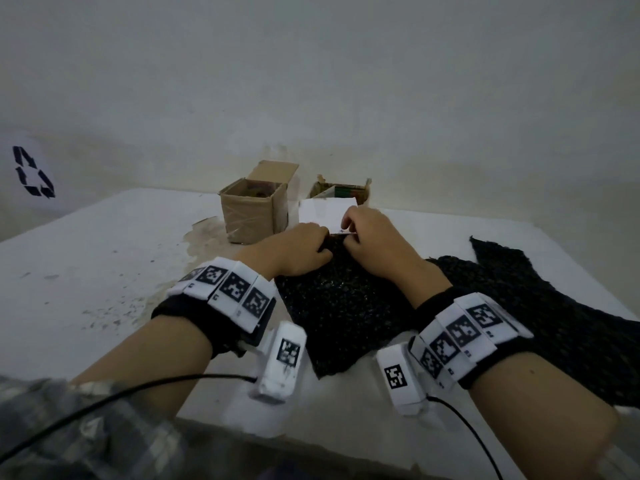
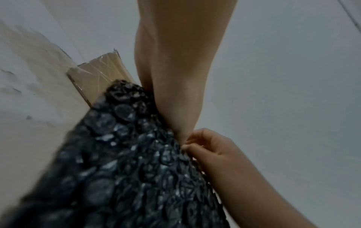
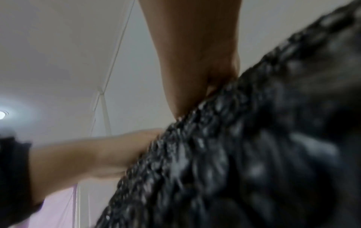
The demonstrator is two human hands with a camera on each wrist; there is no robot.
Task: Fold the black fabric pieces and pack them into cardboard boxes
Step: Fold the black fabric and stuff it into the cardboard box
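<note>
the black fabric piece (image 1: pixel 332 306) looks like coarse open knit from the head view; up close in the left wrist view it's bumpy, scale-like and a bit glossy (image 2: pixel 126 162), catching little white glints; second black piece (image 1: pixel 540 306) at 3 o'clock of it looks the same rough weave, matt; cardboard box (image 1: pixel 247 213) at 11 o'clock is plain brown card with shiny clear tape crossed over its front; the table (image 1: pixel 86 271) is matt white, scuffed and speckled grey; white paper sheet (image 1: pixel 329 209) at 12 o'clock looks smooth

black fabric piece (image 1: pixel 341 306) flat, open cardboard boxes (image 1: pixel 251 207) behind
</note>
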